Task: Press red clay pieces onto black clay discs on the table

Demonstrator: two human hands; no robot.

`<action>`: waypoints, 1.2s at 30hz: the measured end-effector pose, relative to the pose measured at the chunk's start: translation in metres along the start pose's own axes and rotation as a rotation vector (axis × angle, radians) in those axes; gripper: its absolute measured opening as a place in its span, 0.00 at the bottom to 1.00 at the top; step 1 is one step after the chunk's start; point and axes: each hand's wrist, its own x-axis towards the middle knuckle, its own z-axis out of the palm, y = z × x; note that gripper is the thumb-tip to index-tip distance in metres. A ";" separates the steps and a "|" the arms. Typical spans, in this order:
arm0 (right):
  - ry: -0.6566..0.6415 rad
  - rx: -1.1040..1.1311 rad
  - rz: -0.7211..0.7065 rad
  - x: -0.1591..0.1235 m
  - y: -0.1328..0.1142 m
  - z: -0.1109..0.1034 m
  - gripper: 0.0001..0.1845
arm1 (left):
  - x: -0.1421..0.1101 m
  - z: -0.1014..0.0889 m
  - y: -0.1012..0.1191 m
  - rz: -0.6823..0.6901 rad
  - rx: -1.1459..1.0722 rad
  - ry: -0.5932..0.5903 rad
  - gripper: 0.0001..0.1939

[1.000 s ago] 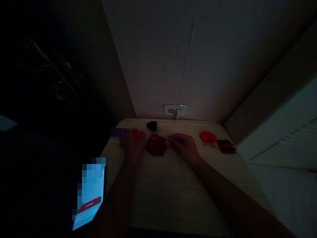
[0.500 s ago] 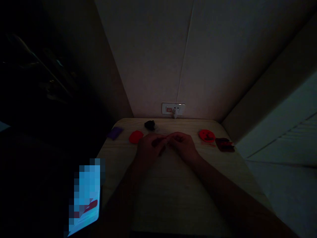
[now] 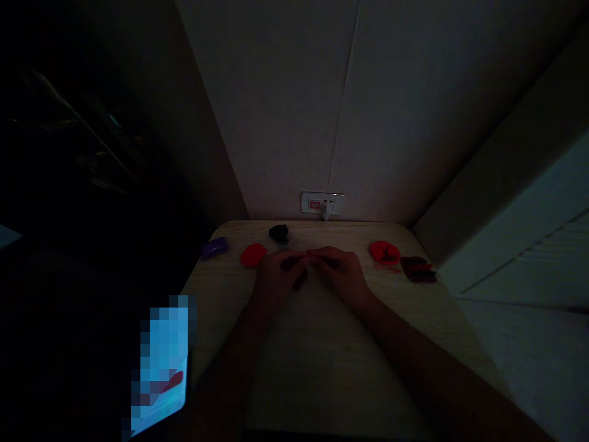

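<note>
In dim light, my left hand (image 3: 276, 276) and my right hand (image 3: 339, 273) meet over the wooden table (image 3: 317, 362). Thumbs and fingers of both are pinched together, tip to tip. Whatever lies between the fingertips is too small and dark to name. Just left of my left hand is a flat, round red piece (image 3: 254, 255). Behind that hand sits a small black lump (image 3: 278, 233). Off to the right of my right hand lies a red disc (image 3: 385, 252) with dark pieces on it.
A purple packet (image 3: 214, 248) lies at the table's left edge, a dark red packet (image 3: 418, 269) at its right edge. A wall socket (image 3: 322, 203) with a plug is behind the table. At lower left glows a screen (image 3: 172, 362), partly pixelated.
The fingertips have shifted slightly, with the right fingers a little straighter against the left ones. Both hands stay in the same place, and the view has moved very little.
</note>
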 end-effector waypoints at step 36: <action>0.006 -0.159 -0.091 -0.006 -0.007 0.000 0.11 | 0.003 -0.001 0.007 -0.037 -0.078 0.059 0.09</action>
